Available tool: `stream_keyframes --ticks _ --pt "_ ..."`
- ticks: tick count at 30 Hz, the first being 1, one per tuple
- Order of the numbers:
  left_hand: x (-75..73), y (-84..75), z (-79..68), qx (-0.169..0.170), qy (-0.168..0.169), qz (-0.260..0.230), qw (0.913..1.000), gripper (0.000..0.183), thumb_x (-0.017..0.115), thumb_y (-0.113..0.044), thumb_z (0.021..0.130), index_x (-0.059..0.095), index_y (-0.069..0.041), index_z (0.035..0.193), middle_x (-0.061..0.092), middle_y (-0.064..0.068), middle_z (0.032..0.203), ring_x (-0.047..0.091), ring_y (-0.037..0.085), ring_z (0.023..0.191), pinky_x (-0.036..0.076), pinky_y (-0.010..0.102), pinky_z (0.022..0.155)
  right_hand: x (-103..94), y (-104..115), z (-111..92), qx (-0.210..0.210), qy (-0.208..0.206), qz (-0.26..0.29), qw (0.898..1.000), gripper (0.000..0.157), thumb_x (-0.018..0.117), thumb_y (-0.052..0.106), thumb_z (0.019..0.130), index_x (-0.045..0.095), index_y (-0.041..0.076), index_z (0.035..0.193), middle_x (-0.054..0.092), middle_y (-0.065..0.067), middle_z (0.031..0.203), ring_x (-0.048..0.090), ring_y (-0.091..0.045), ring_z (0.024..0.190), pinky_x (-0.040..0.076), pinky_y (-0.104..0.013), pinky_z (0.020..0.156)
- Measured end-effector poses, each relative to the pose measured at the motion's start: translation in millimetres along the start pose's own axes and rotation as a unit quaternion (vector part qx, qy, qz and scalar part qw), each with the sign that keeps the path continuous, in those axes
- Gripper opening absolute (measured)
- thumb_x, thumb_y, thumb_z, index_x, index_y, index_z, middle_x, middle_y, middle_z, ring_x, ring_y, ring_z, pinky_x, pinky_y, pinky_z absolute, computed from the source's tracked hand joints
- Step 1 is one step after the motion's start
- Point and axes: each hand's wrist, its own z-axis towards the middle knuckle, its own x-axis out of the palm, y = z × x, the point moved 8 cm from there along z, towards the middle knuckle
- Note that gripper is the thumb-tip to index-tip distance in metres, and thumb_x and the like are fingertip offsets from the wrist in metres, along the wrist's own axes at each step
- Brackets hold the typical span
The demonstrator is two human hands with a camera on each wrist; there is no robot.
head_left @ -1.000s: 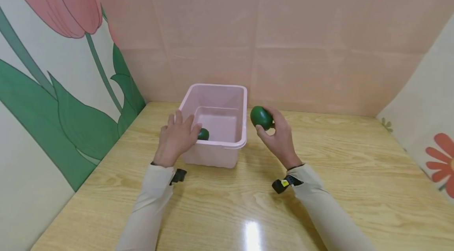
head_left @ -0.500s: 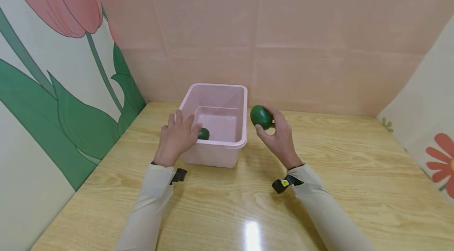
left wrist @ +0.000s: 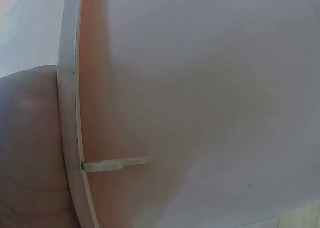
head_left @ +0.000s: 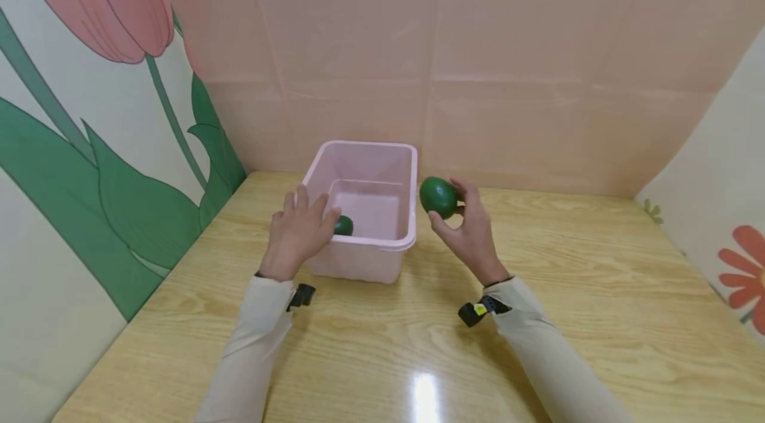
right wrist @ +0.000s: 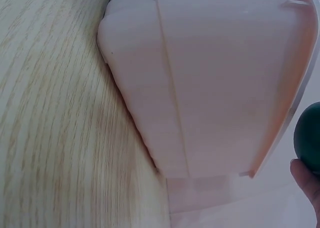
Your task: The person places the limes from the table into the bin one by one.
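A pink plastic bin [head_left: 394,243] stands on the table, and my left hand [head_left: 299,230] rests over its front left corner with the fingers spread and fairly straight. In the left wrist view the palm [left wrist: 30,153] lies against the rim. Inside the bin, by the front wall, is a dark green avocado [head_left: 344,226], partly hidden by that hand. My right hand [head_left: 469,230] pinches a second glossy green avocado [head_left: 437,197] between thumb and fingers, raised just right of the bin. The right wrist view catches only part of this avocado [right wrist: 309,138] and a fingertip.
The wood-grain table [head_left: 574,290] extends to the right and in front of the bin. A pinkish-beige sheet [head_left: 478,64] hangs behind. Flower-printed panels [head_left: 137,144] stand on both sides.
The avocado in my right hand has shifted very slightly left and up, and the fingers behind it have moved a little. My left hand and the bin look unchanged.
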Motion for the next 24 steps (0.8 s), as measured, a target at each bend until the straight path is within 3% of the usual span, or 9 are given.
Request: stream_keyframes --ticks 24 --pt "1.4 0.2 0.6 -0.005 0.011 -0.006 0.9999 0.063 0.029 -0.048 0.105 0.034 -0.01 0.156 0.011 0.029 0.162 0.008 0.049 0.148 0.025 0.071 0.109 0.7 9.2 0.7 -0.051 0.002 -0.002 0.999 0.06 0.076 0.006 0.082 0.05 -0.005 0.135 0.058 -0.019 0.126 0.059 -0.026 0.111 0.05 -0.016 0.084"
